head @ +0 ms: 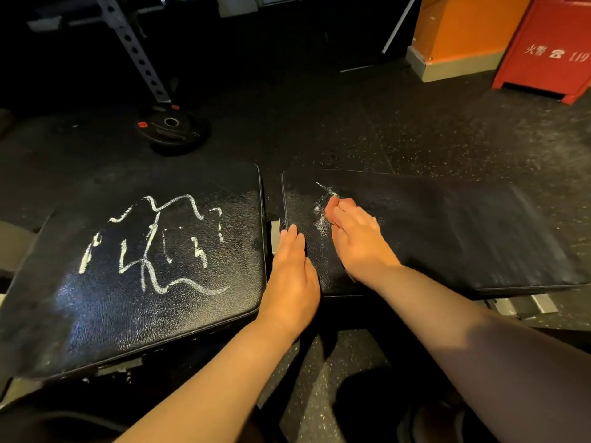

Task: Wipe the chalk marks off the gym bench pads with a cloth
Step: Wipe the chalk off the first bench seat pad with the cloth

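Observation:
Two black bench pads lie side by side. The left pad [134,302] bears heavy white chalk scribbles [150,244] across its middle. On the right pad [463,238] only a faint chalk smear [320,215] shows near its left end. My right hand [355,238] presses palm-down right beside that smear, fingers together, on what looks like a dark cloth [380,220]; only its frayed edges show around the hand. My left hand [292,276] lies flat along the right pad's left edge by the gap between the pads, holding nothing.
A black weight plate [172,129] lies on the speckled rubber floor beyond the left pad, at the foot of a perforated rack post [137,55]. A red fire cabinet [550,49] and an orange wall base [460,36] stand at the far right.

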### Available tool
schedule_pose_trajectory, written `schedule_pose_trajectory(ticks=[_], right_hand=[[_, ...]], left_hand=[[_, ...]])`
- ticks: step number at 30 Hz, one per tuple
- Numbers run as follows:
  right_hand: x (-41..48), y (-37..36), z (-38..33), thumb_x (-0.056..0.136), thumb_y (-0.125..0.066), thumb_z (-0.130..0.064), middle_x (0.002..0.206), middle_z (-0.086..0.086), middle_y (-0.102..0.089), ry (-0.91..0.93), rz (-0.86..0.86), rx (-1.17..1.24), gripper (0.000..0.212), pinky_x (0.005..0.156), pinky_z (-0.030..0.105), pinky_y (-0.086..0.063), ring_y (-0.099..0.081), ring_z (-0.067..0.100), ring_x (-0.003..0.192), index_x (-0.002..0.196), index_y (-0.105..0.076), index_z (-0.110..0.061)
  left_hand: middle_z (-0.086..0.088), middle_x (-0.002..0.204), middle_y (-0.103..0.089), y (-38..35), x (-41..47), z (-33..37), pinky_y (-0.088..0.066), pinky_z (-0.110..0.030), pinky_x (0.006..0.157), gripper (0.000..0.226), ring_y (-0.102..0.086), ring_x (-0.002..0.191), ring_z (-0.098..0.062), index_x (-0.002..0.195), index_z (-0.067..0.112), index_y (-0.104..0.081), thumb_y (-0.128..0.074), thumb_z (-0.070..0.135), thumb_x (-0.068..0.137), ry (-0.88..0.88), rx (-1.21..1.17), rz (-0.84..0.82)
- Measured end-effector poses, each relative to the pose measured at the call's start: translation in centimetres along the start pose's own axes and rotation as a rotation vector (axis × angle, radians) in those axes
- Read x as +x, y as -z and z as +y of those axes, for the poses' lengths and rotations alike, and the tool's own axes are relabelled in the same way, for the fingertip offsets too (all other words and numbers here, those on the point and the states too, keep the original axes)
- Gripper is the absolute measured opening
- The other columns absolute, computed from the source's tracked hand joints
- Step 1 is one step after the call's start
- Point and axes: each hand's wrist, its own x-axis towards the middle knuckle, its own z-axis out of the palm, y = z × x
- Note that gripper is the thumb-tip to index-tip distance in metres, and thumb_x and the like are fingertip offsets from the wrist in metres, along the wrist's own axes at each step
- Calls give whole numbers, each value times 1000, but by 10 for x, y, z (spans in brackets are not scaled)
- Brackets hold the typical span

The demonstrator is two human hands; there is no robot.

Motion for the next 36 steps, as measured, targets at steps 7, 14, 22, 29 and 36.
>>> schedule_pose_trajectory(ticks=[7, 14, 22, 29, 36], right_hand=[[-39, 13, -5, 103, -44, -15, 154, -6, -41, 273, -186, 34, 45, 121, 20, -12, -28, 11, 144, 147, -48, -17], [-9, -16, -13, 93, -41, 0, 129, -5, -47, 80, -31, -25, 48, 100, 21, -30, -40, 27, 125, 135, -49, -21], [-23, 13, 12, 93, -37, -8, 107, -3, -51, 87, -42, 38, 31, 94, 52, -43, -50, 23, 96, 108, -53, -30], [-76, -27, -33, 97, -46, -4, 157, 4, -38, 203, -84, -72, 56, 125, 36, -12, -25, 24, 148, 152, -40, -12], [-46, 0, -11, 88, -33, -11, 107, 1, -52, -103, 105, -15, 36, 97, 42, -38, -47, 21, 97, 118, -53, -19]], left_hand=[[6, 167, -8, 0, 0, -1, 6, 0, 107, 54, 3, 151, 0, 159, 16, -20, -31, 10, 106, 13, -24, -5], [6, 167, -10, -1, -1, 0, 2, -14, 117, 54, 1, 151, -1, 158, 15, -20, -32, 10, 106, 30, -41, 7], [8, 165, -12, 1, 0, 1, 4, 4, 104, 57, -2, 143, 9, 158, 11, -22, -32, 1, 103, 64, -72, 3], [8, 165, -15, 6, -5, 6, 1, 5, 102, 66, -6, 141, 11, 158, 17, -26, -43, 2, 96, 100, -179, -1], [9, 166, -11, 10, -8, 10, 1, -10, 114, 75, -3, 149, 2, 159, 15, -21, -37, -10, 89, 120, -151, -35]])
